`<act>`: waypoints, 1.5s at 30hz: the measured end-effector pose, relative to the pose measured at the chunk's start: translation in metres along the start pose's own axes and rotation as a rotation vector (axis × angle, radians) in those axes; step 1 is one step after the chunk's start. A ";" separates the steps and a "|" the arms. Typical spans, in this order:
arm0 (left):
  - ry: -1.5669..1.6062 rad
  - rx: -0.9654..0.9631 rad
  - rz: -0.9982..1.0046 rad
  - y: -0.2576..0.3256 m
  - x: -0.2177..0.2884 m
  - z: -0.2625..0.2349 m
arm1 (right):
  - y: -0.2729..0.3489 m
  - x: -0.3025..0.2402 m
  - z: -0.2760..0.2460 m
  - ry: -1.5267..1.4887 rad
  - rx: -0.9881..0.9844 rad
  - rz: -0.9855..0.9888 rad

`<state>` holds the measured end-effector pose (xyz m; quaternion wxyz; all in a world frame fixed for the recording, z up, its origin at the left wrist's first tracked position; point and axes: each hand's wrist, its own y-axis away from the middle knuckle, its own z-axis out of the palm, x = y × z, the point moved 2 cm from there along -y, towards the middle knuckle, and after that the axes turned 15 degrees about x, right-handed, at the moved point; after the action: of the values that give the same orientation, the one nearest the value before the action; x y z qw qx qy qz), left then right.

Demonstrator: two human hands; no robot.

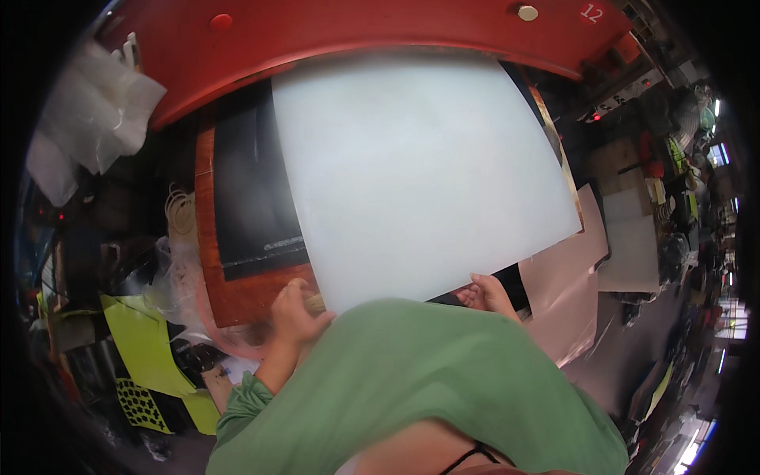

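Note:
A large white sheet [427,174], smooth and slightly translucent, lies over a black panel [252,170] on a reddish-brown board [261,297]. Its far edge reaches beneath a red machine beam. My right hand [487,294] is closed at the sheet's near edge, thumb on the rim and fingers curled below. Beside the near left corner is my left hand [297,315], fingers bent over the board's near edge. A small tan piece shows next to its fingers; its kind is unclear. My green-clad body hides part of the sheet's near edge.
The red machine beam [348,28] spans the far side. Clear plastic film [99,103] hangs at the far left. Yellow-green sheets [142,340] lie at the lower left. On the right are a pale pink sheet [562,281] and a stacked workbench [629,229].

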<state>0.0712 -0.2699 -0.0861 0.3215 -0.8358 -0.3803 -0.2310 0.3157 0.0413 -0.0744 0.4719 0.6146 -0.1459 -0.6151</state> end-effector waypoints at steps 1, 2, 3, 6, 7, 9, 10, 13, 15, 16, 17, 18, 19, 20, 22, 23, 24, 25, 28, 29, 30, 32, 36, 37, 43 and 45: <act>-0.011 -0.036 -0.031 -0.004 0.000 0.000 | 0.000 -0.001 0.005 -0.019 -0.007 0.028; -0.032 -0.055 -0.049 -0.007 0.000 0.000 | -0.001 -0.002 0.011 -0.034 -0.002 0.042; -0.026 -0.075 -0.076 -0.011 -0.001 0.001 | -0.002 -0.003 0.016 -0.051 0.006 0.056; -0.015 -0.144 -0.165 -0.015 -0.009 0.002 | -0.005 -0.009 0.029 -0.082 -0.015 0.064; -0.009 -0.167 -0.189 -0.015 -0.014 0.003 | -0.006 -0.012 0.034 -0.090 -0.017 0.053; -0.002 -0.175 -0.219 -0.013 -0.023 0.005 | -0.011 -0.017 0.042 -0.084 0.003 0.055; -0.002 -0.164 -0.226 -0.012 -0.026 0.006 | -0.014 -0.021 0.047 -0.098 -0.012 0.043; -0.048 -0.152 -0.330 -0.005 -0.033 0.011 | -0.031 -0.032 0.068 -0.029 0.000 0.068; -0.100 -0.156 -0.442 -0.003 -0.036 0.014 | -0.047 -0.041 0.088 -0.033 -0.064 0.051; -0.123 -0.157 -0.510 -0.002 -0.038 0.014 | -0.055 -0.045 0.100 -0.057 -0.092 0.045; -0.182 -0.163 -0.521 -0.003 -0.038 0.015 | -0.062 -0.049 0.111 -0.094 -0.121 0.034; -0.164 -0.179 -0.575 -0.005 -0.040 0.016 | -0.068 -0.052 0.120 -0.085 -0.105 0.036; -0.182 -0.197 -0.575 -0.007 -0.042 0.015 | -0.074 -0.056 0.130 -0.092 -0.115 0.023; -0.184 -0.205 -0.613 -0.009 -0.044 0.014 | -0.079 -0.058 0.138 -0.097 -0.126 0.014; -0.117 -0.253 -0.669 -0.014 -0.045 0.013 | -0.083 -0.061 0.147 -0.110 -0.144 0.000; -0.079 -0.268 -0.716 -0.016 -0.045 0.012 | -0.085 -0.062 0.151 -0.121 -0.152 -0.004; -0.010 -0.241 -0.808 -0.019 -0.045 0.012 | -0.086 -0.063 0.153 -0.131 -0.163 -0.009; 0.063 -0.208 -0.898 -0.022 -0.045 0.010 | -0.089 -0.063 0.154 -0.132 -0.169 0.006; 0.084 0.126 -0.730 -0.047 -0.043 0.013 | -0.097 -0.062 0.158 -0.134 -0.167 0.054; 0.039 0.257 -0.638 -0.057 -0.045 0.012 | -0.100 -0.061 0.160 -0.137 -0.149 0.070; 0.033 0.367 -0.408 -0.069 -0.047 0.010 | -0.102 -0.058 0.160 -0.134 -0.096 0.100; 0.056 0.401 -0.246 -0.090 -0.053 0.020 | -0.106 -0.058 0.161 -0.134 -0.107 0.080; 0.070 0.249 -0.161 -0.104 -0.058 0.040 | -0.105 -0.054 0.157 -0.117 -0.130 0.056; -0.037 0.251 -0.120 -0.106 -0.057 0.043 | -0.105 -0.054 0.157 -0.109 -0.121 0.071; 0.018 0.277 -0.347 -0.109 -0.053 0.049 | -0.108 -0.058 0.159 -0.091 -0.108 0.110; 0.074 0.288 -0.396 -0.109 -0.052 0.049 | -0.108 -0.059 0.158 -0.087 -0.090 0.114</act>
<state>-0.0394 -0.2058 -0.1129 0.3994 -0.6814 -0.5537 -0.2637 0.1192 0.0777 -0.0880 0.5265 0.5560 -0.1735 -0.6193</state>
